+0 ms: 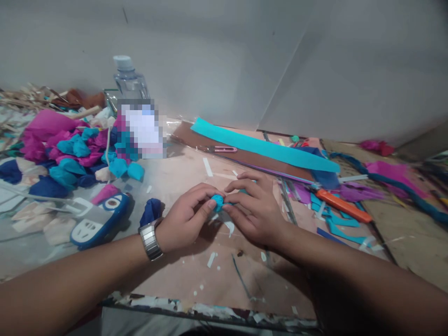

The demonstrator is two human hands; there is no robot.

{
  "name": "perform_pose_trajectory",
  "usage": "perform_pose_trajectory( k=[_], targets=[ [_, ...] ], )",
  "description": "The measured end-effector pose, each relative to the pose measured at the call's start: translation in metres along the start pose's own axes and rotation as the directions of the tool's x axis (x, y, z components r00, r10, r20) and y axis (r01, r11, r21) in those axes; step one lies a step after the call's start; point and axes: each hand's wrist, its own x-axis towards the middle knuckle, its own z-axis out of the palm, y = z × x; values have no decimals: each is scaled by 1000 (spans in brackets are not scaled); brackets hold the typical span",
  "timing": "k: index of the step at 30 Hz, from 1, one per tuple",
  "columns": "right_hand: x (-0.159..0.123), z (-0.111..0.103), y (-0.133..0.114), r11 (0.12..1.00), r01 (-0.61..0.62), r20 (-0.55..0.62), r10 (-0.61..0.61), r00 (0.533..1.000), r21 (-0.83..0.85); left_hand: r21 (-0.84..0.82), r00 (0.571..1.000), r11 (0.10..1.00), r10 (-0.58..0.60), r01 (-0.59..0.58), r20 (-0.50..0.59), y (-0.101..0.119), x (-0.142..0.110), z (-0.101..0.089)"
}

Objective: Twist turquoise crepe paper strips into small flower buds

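worked over a scrap-littered counter (175,275) by a grey wall (210,60), between a paper heap (77,145) and an orange cutter (343,205); clamped a small turquoise piece (217,202) in left grip (184,210) and right grip (257,207), above mid-counter.

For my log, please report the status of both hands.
Left hand pinching small turquoise piece. Right hand, fingertips at its edge. White scraps nearby, none covering it.

Paper pc (217,203) looks matt & crinkly, watch (151,241) shiny metal, bottle (131,84) clear plast., power strip (100,223) smooth plast.
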Motion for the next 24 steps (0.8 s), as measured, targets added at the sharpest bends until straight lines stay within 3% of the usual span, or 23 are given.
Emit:
perform_pose_trajectory(
  k=[18, 24],
  targets=[
    [-2, 3, 1, 1000, 15, -10, -15, 1000, 10, 62, 996, 997, 31, -37, 85, -2, -1, 1],
    [-1, 5, 3, 1000, 19, -10, -19, 1000, 17, 47, 999, 999, 11, -14, 48, -3, 0, 2]
  ],
)
